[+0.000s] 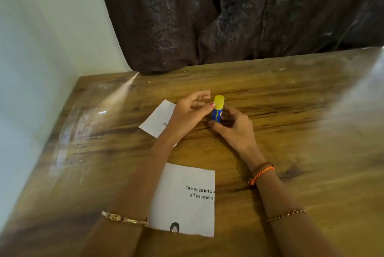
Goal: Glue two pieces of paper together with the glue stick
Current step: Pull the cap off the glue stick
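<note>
Glue stick [217, 111] upright near the middle of the wooden worktop [291, 123], blue body, yellow cap [219, 102] on top, not removed. Right hand [234, 126] curled around the blue body from the right side, grip clamped on it, thumb in front near the base. Left hand [192, 111] just left of the stick, thumb with red nail touching the lower edge of the cap; grip of this hand loose, other fingers spread apart, not clearly clamped on anything. Small piece of paper [158, 119] flat on the worktop, partly under the left hand and wrist, some printed text on it. Larger piece of paper [185, 200] flat between the two forearms, near the front edge, well apart from the small one, printed text and a small drawing at its bottom. Dark curtain [239, 13] behind the worktop
</note>
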